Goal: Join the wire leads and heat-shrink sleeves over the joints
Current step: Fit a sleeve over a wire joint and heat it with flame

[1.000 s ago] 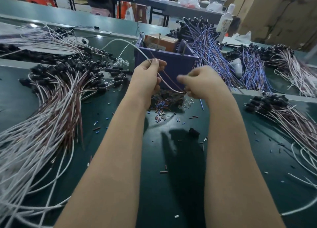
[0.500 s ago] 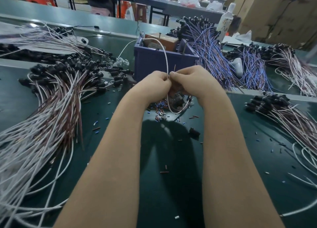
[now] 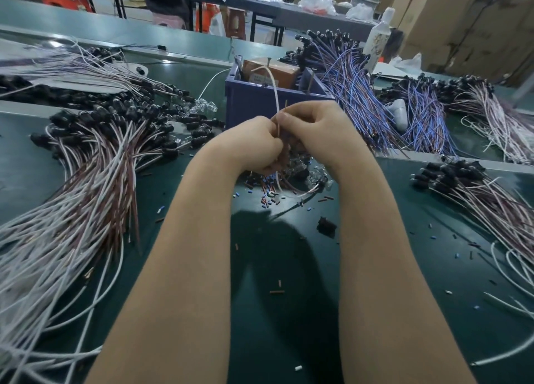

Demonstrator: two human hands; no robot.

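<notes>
Dark green desk (image 3: pixel 289 311). Big white-and-brown wire bundle (image 3: pixel 81 198) at left, blue-purple bundle (image 3: pixel 355 94) far right. Blue bin (image 3: pixel 251 103) just behind the hands. Left hand (image 3: pixel 254 144) and right hand (image 3: pixel 318 129) touch mid-desk, both pinching a thin white wire lead (image 3: pixel 274 91). It arcs up over the bin and loops below the hands. A short brown lead tip (image 3: pixel 286 104) pokes up beside it. Small loose sleeves (image 3: pixel 268 198) are scattered under the hands.

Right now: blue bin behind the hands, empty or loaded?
Loaded. The blue bin holds a brown cardboard box that rises above its rim; what lies beneath the box is hidden.
</notes>
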